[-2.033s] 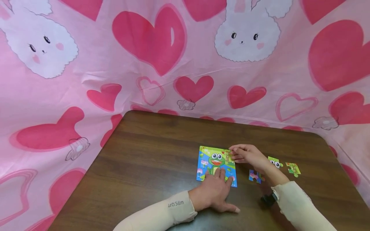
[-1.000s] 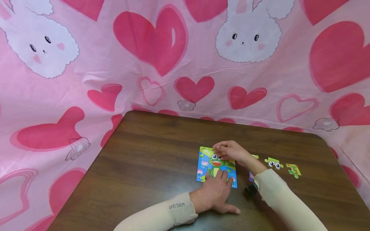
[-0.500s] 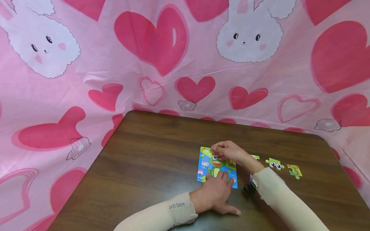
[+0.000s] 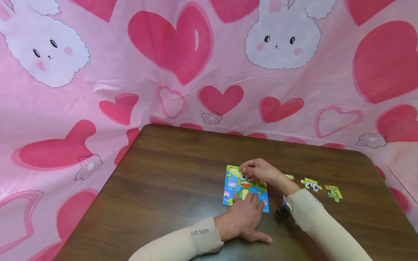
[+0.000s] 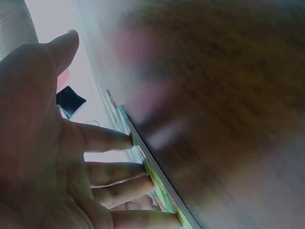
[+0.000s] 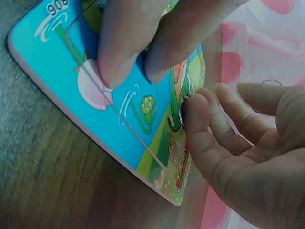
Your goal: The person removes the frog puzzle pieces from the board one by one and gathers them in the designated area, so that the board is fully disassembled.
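Note:
A square frog jigsaw puzzle (image 4: 230,186) lies on the table in the head view, a green frog on blue and green ground. My left hand (image 4: 243,217) rests on its near part, fingers spread and fairly straight, thumb out to the side; in the left wrist view the fingertips meet the puzzle's edge (image 5: 162,176). Over the far edge is my right hand (image 4: 262,170), hiding part of the frog's head. The right wrist view shows a bent fingertip (image 6: 194,102) at the frog's eye, thumb apart, with no loose piece visible between them.
Right of the puzzle lie loose pieces: one with two eyes (image 4: 311,186), a green and brown one (image 4: 334,193), and others partly hidden by my right forearm. A black wrist device (image 4: 282,212) hangs under that sleeve. Pink heart-patterned cloth (image 4: 218,101) stands behind the wooden table (image 4: 163,174).
My right hand has moved left from the puzzle's far right corner to the middle of its far edge, then stayed. The left hand has stayed on the puzzle.

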Demonstrator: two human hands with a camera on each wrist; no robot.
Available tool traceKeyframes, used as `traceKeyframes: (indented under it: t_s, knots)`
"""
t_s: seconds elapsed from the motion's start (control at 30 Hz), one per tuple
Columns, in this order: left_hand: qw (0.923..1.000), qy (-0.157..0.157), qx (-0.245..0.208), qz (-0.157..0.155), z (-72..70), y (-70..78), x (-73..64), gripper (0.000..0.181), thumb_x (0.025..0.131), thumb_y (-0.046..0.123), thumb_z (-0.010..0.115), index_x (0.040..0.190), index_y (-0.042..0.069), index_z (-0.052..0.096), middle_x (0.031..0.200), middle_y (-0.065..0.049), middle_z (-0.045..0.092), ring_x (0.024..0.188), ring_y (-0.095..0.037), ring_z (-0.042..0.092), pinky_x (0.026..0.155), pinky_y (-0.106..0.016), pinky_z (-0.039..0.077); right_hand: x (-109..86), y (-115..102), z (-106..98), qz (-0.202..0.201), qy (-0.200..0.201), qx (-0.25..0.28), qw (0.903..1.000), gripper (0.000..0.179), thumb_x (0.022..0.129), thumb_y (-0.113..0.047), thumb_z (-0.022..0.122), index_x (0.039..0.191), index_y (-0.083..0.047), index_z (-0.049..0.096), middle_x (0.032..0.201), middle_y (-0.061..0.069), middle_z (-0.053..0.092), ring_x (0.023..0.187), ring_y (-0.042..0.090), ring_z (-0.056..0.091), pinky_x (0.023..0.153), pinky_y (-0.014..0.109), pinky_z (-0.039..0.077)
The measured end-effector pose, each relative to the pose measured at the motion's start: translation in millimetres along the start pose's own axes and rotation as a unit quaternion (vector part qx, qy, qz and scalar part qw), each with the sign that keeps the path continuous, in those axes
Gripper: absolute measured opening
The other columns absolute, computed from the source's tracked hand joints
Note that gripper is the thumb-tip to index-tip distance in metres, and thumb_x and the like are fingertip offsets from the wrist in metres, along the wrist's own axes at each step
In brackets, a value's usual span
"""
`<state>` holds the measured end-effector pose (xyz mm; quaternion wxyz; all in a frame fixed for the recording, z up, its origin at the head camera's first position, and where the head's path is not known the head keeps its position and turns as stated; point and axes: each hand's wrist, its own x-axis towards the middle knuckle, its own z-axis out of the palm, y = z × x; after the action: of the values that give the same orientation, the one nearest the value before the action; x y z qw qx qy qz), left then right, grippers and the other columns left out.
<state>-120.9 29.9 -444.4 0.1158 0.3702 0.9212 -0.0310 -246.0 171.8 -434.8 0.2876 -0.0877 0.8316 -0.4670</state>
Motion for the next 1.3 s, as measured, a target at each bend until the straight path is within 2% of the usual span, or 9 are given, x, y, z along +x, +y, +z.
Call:
traceKeyframes:
  t_s: [0.13,0.27,0.53,0.67,0.77,1.0,1.3]
  knots:
    - [1.0000,-0.002,-0.002,0.003,0.4,-0.3,0.5,0.101,0.080,0.092,0.042,0.154,0.023,0.041,0.153,-0.005,0.044,0.137,-0.021,0.044,0.092,-0.058,0.054,1.4,3.3,0.4,-0.004,0.001,0.003,1.0000,0.033,0.100,-0.007,0.058,0.131,0.006,0.062,0.119,0.019,0.071,0.093,0.021,0.064,0.083,0.032,0.058]
    - [1.0000,-0.001,0.004,0.001,0.9,0.2,1.0,0.102,0.080,0.092,0.041,0.154,0.023,0.041,0.154,-0.005,0.043,0.137,-0.022,0.043,0.092,-0.057,0.054,2.2,5.5,0.1,-0.021,-0.005,-0.004,0.9998,0.034,0.096,0.000,0.060,0.130,0.007,0.062,0.121,0.021,0.071,0.100,0.020,0.066,0.086,0.031,0.056]
    - [0.9999,0.007,0.012,0.002,-0.1,0.9,1.3,0.101,0.080,0.092,0.040,0.152,0.023,0.043,0.152,-0.005,0.045,0.136,-0.021,0.044,0.091,-0.056,0.054,-0.2,9.2,2.7,-0.059,-0.032,0.007,0.9978,0.034,0.093,0.008,0.059,0.127,0.011,0.060,0.122,0.026,0.066,0.099,0.021,0.064,0.088,0.031,0.057]
    - [1.0000,0.002,0.006,0.003,-1.3,-0.3,2.5,0.100,0.079,0.093,0.040,0.151,0.024,0.044,0.150,-0.004,0.046,0.134,-0.021,0.045,0.090,-0.056,0.054,0.3,8.8,3.0,-0.062,-0.036,-0.004,0.9974,0.032,0.094,0.008,0.059,0.126,0.010,0.062,0.123,0.026,0.066,0.102,0.023,0.065,0.090,0.035,0.057]
    - [1.0000,-0.002,0.003,0.001,-2.2,-0.8,3.5,0.099,0.079,0.093,0.040,0.150,0.024,0.044,0.150,-0.005,0.046,0.134,-0.021,0.045,0.090,-0.055,0.054,0.9,7.5,3.7,-0.053,-0.044,-0.007,0.9976,0.029,0.095,0.004,0.061,0.123,0.008,0.064,0.121,0.022,0.069,0.101,0.021,0.066,0.089,0.034,0.057]
    - [0.9999,-0.007,0.007,-0.003,-3.1,-0.1,3.2,0.099,0.080,0.093,0.040,0.152,0.025,0.042,0.152,-0.005,0.045,0.137,-0.021,0.044,0.091,-0.054,0.054,-0.3,7.1,7.7,-0.021,-0.074,0.024,0.9968,0.024,0.097,0.002,0.061,0.120,0.006,0.067,0.105,0.013,0.073,0.080,0.016,0.060,0.075,0.030,0.055]
    - [0.9997,-0.008,0.020,-0.009,-2.5,1.2,3.1,0.101,0.079,0.094,0.039,0.153,0.026,0.042,0.152,-0.004,0.045,0.136,-0.020,0.044,0.090,-0.055,0.055,-1.5,9.4,2.7,-0.023,-0.066,0.043,0.9966,0.029,0.098,-0.002,0.061,0.126,0.004,0.064,0.111,0.014,0.074,0.084,0.015,0.065,0.079,0.032,0.058]
